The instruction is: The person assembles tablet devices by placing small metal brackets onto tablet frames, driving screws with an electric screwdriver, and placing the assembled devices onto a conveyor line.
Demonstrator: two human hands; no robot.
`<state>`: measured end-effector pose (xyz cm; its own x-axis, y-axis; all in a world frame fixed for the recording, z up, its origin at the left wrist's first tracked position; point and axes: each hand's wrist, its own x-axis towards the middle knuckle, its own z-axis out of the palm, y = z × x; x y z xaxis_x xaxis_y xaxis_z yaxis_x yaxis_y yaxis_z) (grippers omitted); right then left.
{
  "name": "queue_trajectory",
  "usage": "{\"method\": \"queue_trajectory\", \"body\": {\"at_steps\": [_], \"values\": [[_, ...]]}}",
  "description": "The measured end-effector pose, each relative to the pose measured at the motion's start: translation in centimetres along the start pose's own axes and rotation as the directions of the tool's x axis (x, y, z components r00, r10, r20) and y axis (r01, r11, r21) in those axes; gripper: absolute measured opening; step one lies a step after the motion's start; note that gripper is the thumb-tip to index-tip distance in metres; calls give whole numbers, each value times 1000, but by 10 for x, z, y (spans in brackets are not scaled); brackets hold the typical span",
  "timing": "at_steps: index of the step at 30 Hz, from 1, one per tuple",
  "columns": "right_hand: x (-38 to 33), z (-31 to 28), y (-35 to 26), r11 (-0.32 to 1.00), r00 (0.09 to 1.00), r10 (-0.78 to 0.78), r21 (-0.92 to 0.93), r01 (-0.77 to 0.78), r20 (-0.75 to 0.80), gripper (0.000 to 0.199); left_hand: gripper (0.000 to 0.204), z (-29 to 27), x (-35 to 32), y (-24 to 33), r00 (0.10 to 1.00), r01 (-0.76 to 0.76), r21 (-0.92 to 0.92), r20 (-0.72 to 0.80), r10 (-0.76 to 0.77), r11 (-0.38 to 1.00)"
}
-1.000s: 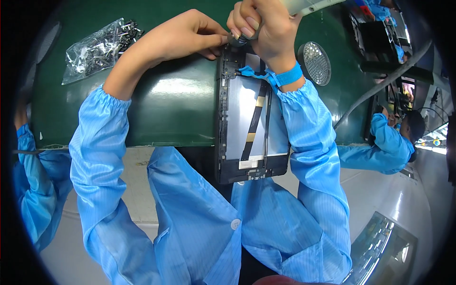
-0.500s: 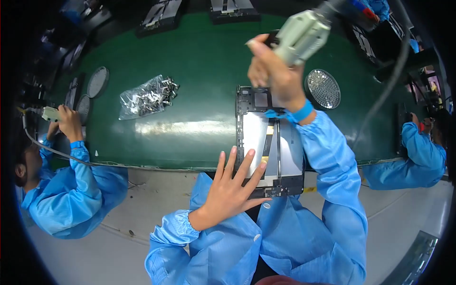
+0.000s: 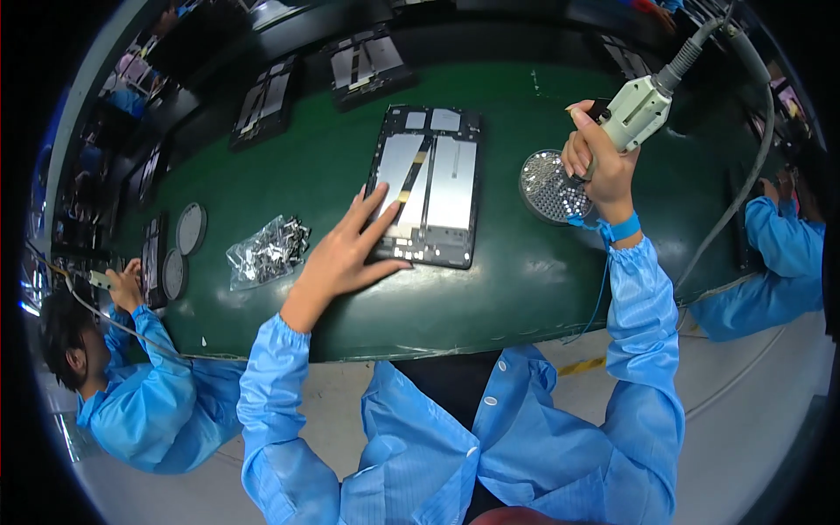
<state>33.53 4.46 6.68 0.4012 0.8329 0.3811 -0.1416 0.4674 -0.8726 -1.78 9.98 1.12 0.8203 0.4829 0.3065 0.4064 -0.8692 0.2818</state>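
Note:
An opened tablet, black-framed with silver panels and a dark ribbon strip, lies flat on the green table. My left hand rests on its lower left side, fingers spread. In my right hand is a pale green electric screwdriver, gripped from the left with its cord running up to the right. The screwdriver's lower end is mostly hidden by my fingers, beside a round dish of small shiny pieces, probably screws. I cannot tell whether the tip touches the dish. A blue wrist strap circles my right wrist.
A clear bag of small metal parts lies left of the tablet. Further opened tablets stand at the back. Two round dishes sit near a co-worker at left. A grey cable hangs at right, near another person's sleeve.
The tablet, formerly overhanging the front edge, now lies wholly on the table, with my left hand on it. My right hand has carried the screwdriver from above the tablet to the dish.

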Motion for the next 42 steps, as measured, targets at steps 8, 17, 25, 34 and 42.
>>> {"method": "queue_trajectory", "body": {"at_steps": [8,17,25,34,42], "values": [[8,-12,2,999,999,45,6,-45,16,14,76,37,102,-30,994,-50,67,-89,56,997],[0,-12,8,996,996,87,23,-86,-33,14,70,63,199,-108,930,44,463,-343,133,885],[14,-46,8,999,956,33,50,-19,-291,17,70,19,193,-164,629,643,267,-719,-296,718],[1,-40,20,1000,986,14,-22,-17,-164,17,119,-7,164,-258,312,935,-180,0,-950,307],[-5,-42,18,996,985,45,-70,-57,-169,15,67,-7,168,-255,384,596,-745,-62,-921,299]]}}
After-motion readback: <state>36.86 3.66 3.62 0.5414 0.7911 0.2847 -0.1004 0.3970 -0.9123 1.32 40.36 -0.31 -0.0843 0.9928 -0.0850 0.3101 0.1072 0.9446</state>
